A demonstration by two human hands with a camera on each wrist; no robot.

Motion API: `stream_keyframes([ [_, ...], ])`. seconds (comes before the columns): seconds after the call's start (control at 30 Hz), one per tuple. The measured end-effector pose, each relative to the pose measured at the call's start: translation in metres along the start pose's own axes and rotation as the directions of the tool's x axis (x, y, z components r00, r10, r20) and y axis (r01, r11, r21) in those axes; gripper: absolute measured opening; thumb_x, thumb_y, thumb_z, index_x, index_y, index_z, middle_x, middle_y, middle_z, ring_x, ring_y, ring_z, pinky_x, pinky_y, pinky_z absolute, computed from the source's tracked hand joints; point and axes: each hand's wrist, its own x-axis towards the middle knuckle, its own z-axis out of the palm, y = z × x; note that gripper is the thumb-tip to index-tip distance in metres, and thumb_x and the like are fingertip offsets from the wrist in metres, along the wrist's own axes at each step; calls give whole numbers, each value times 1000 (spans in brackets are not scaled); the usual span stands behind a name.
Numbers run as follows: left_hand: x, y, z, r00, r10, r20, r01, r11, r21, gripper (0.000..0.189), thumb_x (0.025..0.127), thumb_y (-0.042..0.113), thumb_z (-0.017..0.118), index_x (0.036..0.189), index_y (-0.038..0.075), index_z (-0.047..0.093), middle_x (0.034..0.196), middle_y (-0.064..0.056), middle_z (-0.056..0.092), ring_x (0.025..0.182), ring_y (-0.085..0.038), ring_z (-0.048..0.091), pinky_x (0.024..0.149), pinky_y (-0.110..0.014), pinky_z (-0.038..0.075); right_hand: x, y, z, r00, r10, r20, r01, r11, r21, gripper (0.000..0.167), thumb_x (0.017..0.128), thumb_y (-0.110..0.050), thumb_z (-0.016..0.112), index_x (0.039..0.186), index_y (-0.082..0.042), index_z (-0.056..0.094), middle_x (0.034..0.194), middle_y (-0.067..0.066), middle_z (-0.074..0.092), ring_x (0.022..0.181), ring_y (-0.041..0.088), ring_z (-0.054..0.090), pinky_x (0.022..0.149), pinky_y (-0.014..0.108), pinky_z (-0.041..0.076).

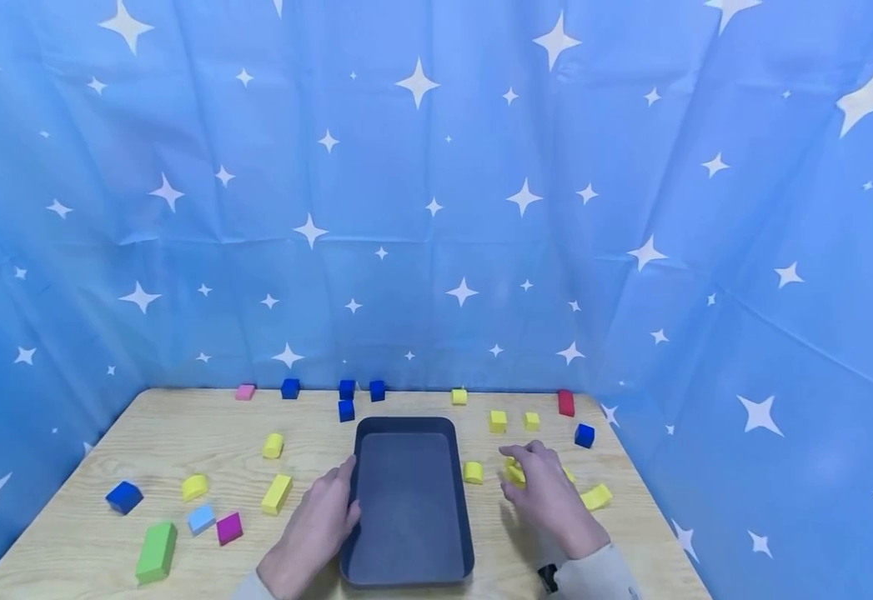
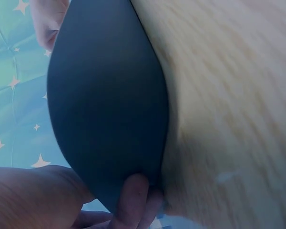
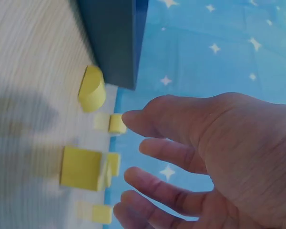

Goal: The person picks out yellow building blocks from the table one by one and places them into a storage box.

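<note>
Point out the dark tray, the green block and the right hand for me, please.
Dark tray [image 1: 408,508], head view, on its bare floor.
Green block [image 1: 158,546], head view, on its top face.
Right hand [image 1: 549,493], head view, on the back of the hand.

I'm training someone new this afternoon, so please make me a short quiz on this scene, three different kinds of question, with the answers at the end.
1. Which thing does the person's left hand grip?
2. True or false: the person's right hand grips a red rectangular block.
3. Where on the pale wood-grain table does the long green rectangular block lie?
A) far right corner
B) near left part
C) near right part

Key:
1. The dark blue-grey rectangular tray.
2. False; that hand holds nothing.
3. B.
</note>
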Motion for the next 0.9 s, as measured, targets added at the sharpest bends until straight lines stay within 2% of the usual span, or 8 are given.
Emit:
stream_keyframes([
  [0.2, 3, -2, 2, 1000, 1, 10, -1, 1000, -13, 70, 100, 4, 88, 161, -11, 59, 143, -36, 75, 123, -44, 83, 96, -55, 75, 8, 15, 5, 999, 36, 25, -37, 999, 24, 47, 97, -7, 92, 142, -7, 81, 129, 19, 72, 105, 26, 66, 82, 43, 64],
  [0.27, 4, -4, 1, 1000, -6, 15, 7, 1000, -17, 70, 101, 5, 88, 162, -11, 58, 144, -36, 75, 124, -44, 83, 96, -55, 75, 12, 20, 12, 999, 23, 29, -24, 999, 32, 45, 96, -6, 91, 140, -6, 82, 126, 19, 72, 102, 25, 66, 82, 43, 66],
  [0.43, 2, -12, 2, 998, -18, 52, 19, 999, -34, 67, 101, 4, 87, 160, -11, 60, 144, -35, 76, 123, -43, 83, 95, -55, 75, 10, 24, 28, 998, 39, 55, -43, 996, 73, 40, 93, 0, 90, 133, -5, 85, 124, 20, 72, 104, 25, 70, 90, 49, 72],
  [0.53, 1, -13, 4, 998, -7, 64, 10, 999, -47, 66, 100, 3, 88, 158, -13, 61, 142, -35, 77, 122, -43, 84, 94, -55, 75, 6, 20, 26, 996, 64, 55, -68, 995, 71, 40, 91, 2, 92, 130, -5, 86, 122, 16, 74, 104, 23, 71, 92, 48, 72],
  [0.67, 2, -10, 5, 999, -17, 52, 19, 999, -46, 67, 101, 4, 88, 159, -13, 60, 146, -35, 76, 125, -44, 83, 97, -56, 74, 9, 18, 22, 999, 36, 32, -37, 998, 54, 40, 90, 5, 92, 129, -3, 86, 119, 13, 77, 101, 20, 70, 86, 44, 71],
  [0.9, 3, -3, 5, 996, -59, 73, 62, 997, -39, 69, 101, 5, 87, 161, -13, 57, 145, -35, 76, 125, -44, 83, 98, -57, 74, 14, 21, 21, 999, 26, 47, -27, 999, 22, 39, 88, 8, 90, 126, -2, 86, 122, 15, 81, 114, 31, 77, 104, 56, 71],
])
